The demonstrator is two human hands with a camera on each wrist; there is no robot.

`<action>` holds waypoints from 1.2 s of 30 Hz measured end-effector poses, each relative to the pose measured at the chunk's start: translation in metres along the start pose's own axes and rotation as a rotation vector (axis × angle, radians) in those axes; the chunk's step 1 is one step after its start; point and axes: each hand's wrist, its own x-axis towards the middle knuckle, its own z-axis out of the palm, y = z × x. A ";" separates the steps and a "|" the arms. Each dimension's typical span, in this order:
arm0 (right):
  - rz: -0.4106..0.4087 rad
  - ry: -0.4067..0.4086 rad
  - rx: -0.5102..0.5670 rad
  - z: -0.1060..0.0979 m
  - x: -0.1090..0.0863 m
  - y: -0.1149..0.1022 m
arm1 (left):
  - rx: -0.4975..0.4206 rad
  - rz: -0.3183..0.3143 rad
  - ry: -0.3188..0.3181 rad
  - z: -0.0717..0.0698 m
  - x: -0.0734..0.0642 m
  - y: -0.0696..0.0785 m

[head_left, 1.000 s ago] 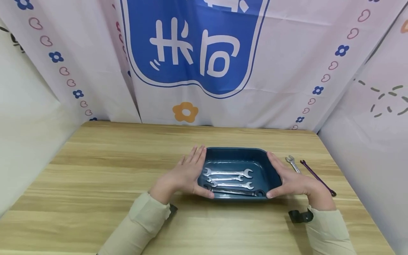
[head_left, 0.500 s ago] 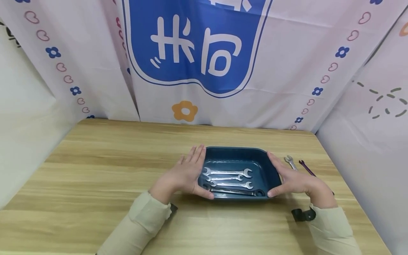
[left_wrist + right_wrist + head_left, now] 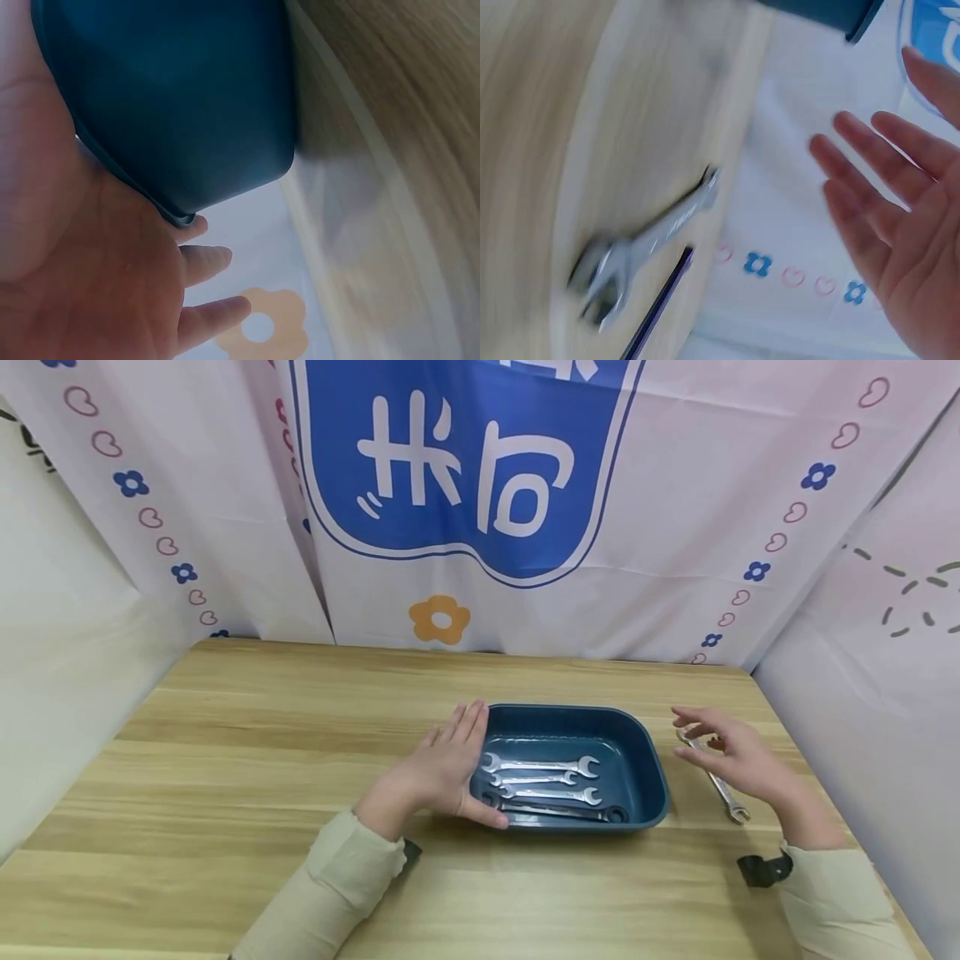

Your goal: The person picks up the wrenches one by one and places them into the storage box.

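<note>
1. Your left hand (image 3: 438,772) rests along one end of the blue tray (image 3: 651,768), its fingers straight against the rim and its thumb spread wide over the near edge; it touches the tray without curling round it.
2. Your right hand (image 3: 738,758) hangs in the air, well apart from the tray, with a wide gap between thumb and loosely bent fingers, and it holds nothing.
3. Below your right fingers, a loose silver wrench (image 3: 722,789) lies on the wooden table (image 3: 262,760), its near end showing past your palm. In the right wrist view it sits clear of your fingers, and the marks along its shank are too blurred to read.
4. Just beside that wrench in the same view lies a slim purple wrench (image 3: 656,304).
5. Inside the tray, to the right of your left palm, three silver wrenches lie in a row: a larger one (image 3: 540,767) farthest from your thumb, a shorter one (image 3: 532,780) next, then a third (image 3: 562,795).
6. A dark wrench (image 3: 558,812) with a ring end lies closest to your left thumb, by the near wall.
7. Beyond both hands, a white cloth (image 3: 690,527) bears a blue crest (image 3: 465,460) with two large white characters (image 3: 417,447), which I cannot read with certainty; more lettering above is cut off.
</note>
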 end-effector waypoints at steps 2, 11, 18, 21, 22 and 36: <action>-0.009 0.056 -0.046 -0.002 -0.001 0.008 | 0.002 -0.006 0.001 0.000 0.000 0.000; 0.021 0.033 -0.219 -0.011 -0.009 0.033 | 0.002 -0.019 -0.002 0.001 0.000 0.001; 0.121 -0.115 -0.252 -0.011 -0.008 0.046 | 0.002 -0.009 0.004 0.002 0.001 0.000; 0.165 -0.161 -0.248 -0.009 -0.007 0.049 | 0.004 -0.006 0.009 0.002 0.002 -0.001; 0.173 -0.176 -0.244 -0.008 -0.007 0.050 | 0.003 -0.005 0.010 0.002 0.002 -0.001; 0.210 -0.266 -0.147 0.002 -0.006 0.054 | -0.006 0.010 0.018 0.002 0.001 -0.002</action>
